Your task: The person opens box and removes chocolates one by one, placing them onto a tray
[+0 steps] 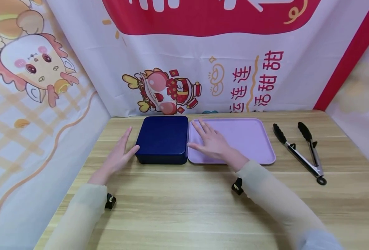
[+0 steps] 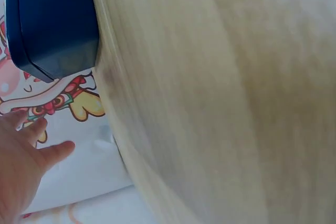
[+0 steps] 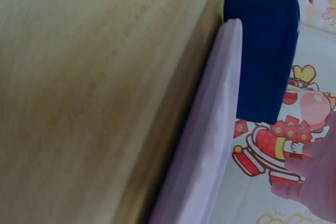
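A dark blue lidded box (image 1: 162, 137) sits at the back of the wooden table. Beside its left side is my left hand (image 1: 119, 156), fingers extended and thumb spread toward the box; the left wrist view shows a gap between that hand (image 2: 23, 166) and the box (image 2: 58, 24). My right hand (image 1: 214, 144) hovers over the left part of a shallow lilac tray (image 1: 247, 139), its fingers spread and its thumb near the box's right side. Neither hand holds anything. In the right wrist view the tray (image 3: 205, 145) stands right next to the box (image 3: 262, 56).
Metal tongs with black tips (image 1: 303, 161) lie spread apart to the right of the tray. A printed cloth (image 1: 184, 52) hangs behind the table's back edge, and another patterned sheet (image 1: 31, 139) covers the left side. Bare wood (image 1: 172, 208) lies in front of the box and tray.
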`<action>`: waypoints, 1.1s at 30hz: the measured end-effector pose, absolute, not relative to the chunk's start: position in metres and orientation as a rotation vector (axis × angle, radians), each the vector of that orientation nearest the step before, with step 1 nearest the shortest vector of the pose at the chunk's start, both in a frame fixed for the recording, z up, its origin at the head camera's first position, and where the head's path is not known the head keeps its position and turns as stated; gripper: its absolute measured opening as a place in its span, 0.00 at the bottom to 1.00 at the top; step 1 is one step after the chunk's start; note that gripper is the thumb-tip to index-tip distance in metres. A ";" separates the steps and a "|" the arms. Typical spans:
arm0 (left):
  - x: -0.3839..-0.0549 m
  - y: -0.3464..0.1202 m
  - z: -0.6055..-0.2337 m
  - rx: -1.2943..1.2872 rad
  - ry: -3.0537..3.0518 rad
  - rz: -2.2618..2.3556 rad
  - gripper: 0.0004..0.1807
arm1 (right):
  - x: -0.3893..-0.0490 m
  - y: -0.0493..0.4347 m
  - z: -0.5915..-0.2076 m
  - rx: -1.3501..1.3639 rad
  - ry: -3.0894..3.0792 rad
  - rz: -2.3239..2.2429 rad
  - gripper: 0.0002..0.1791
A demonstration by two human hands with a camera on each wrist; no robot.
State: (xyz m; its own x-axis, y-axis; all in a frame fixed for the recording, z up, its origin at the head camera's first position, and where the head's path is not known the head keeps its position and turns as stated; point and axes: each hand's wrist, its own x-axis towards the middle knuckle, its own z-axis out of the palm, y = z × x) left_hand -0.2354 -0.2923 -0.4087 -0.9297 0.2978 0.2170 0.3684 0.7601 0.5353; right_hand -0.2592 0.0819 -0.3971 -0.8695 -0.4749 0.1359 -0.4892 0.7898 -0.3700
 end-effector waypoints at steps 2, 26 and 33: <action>-0.236 -0.293 -0.409 -0.521 -2.833 -0.955 0.43 | -0.260 0.078 -0.400 0.793 -2.947 0.677 0.48; -0.252 -0.301 -0.424 -0.412 -2.866 -1.323 0.51 | -0.254 0.052 -0.424 0.756 -2.998 1.039 0.50; -0.256 -0.302 -0.427 -0.458 -2.861 -1.454 0.50 | -0.253 0.045 -0.426 0.714 -3.054 1.045 0.51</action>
State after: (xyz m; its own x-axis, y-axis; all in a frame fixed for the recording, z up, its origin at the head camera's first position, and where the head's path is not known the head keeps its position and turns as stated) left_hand -0.2563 -0.3023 -0.4270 -0.9551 0.2938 0.0379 0.2038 0.5589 0.8038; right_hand -0.2525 0.0451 -0.4262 -0.8940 -0.4477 -0.0150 -0.3447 0.7089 -0.6154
